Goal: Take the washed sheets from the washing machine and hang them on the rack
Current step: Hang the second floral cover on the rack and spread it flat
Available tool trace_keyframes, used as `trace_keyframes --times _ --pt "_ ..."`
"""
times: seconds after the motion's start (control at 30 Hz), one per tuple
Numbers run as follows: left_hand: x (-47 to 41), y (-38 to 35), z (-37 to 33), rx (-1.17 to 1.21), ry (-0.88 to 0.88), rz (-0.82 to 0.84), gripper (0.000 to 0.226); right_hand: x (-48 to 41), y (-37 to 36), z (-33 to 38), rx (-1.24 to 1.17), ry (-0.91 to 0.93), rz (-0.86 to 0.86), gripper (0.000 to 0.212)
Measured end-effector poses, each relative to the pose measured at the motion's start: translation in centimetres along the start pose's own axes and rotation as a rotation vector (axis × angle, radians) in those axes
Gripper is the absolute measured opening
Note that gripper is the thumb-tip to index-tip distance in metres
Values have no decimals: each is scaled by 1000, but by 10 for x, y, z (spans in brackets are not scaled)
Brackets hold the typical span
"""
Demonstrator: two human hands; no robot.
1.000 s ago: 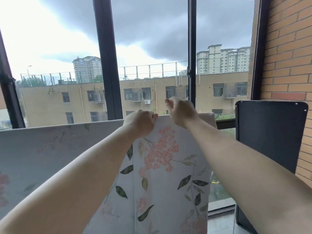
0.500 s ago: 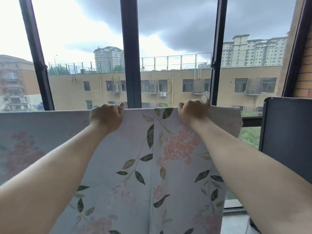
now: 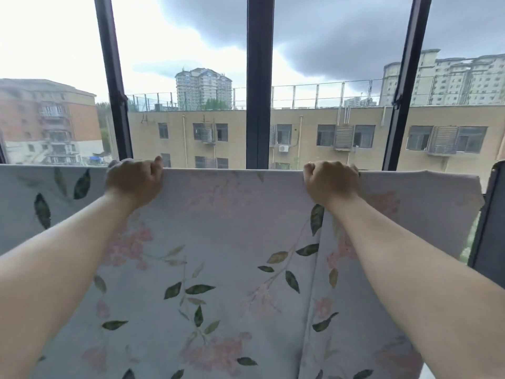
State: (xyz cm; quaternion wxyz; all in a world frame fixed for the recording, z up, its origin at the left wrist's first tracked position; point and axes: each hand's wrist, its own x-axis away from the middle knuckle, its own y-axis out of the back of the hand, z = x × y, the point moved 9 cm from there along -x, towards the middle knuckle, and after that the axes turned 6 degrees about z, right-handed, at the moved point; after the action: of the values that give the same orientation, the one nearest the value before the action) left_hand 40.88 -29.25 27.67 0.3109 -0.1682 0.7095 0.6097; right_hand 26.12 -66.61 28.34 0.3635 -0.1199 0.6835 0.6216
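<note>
Both fists are up on the top edge: left hand [image 3: 134,181] and right hand [image 3: 330,184] each curl tight round the sheet [image 3: 232,242], well apart along the line it drapes over, with the rack itself hidden beneath. The danger, I'd say, is a lopsided tug — pull one side harder and the washed cloth could slide off, or bunch at that vertical fold under the right wrist. It's pale, with pink blossoms and dark green leaves, hanging flat before the window [image 3: 259,77].

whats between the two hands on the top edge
Only a bare stretch of the floral sheet runs from left hand to right hand, in the head view.
</note>
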Motion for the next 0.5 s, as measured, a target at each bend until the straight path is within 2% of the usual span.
trace_keyframes --times 0.23,0.37,0.5 --pt "1 -1 -15 43 -84 -55 60 8 -8 223 -86 249 -37 54" --pt "-3 0 23 50 -143 -41 61 11 -11 253 -34 215 -108 59" --pt "-12 -2 113 74 -56 -25 56 7 -14 246 -25 166 -155 73"
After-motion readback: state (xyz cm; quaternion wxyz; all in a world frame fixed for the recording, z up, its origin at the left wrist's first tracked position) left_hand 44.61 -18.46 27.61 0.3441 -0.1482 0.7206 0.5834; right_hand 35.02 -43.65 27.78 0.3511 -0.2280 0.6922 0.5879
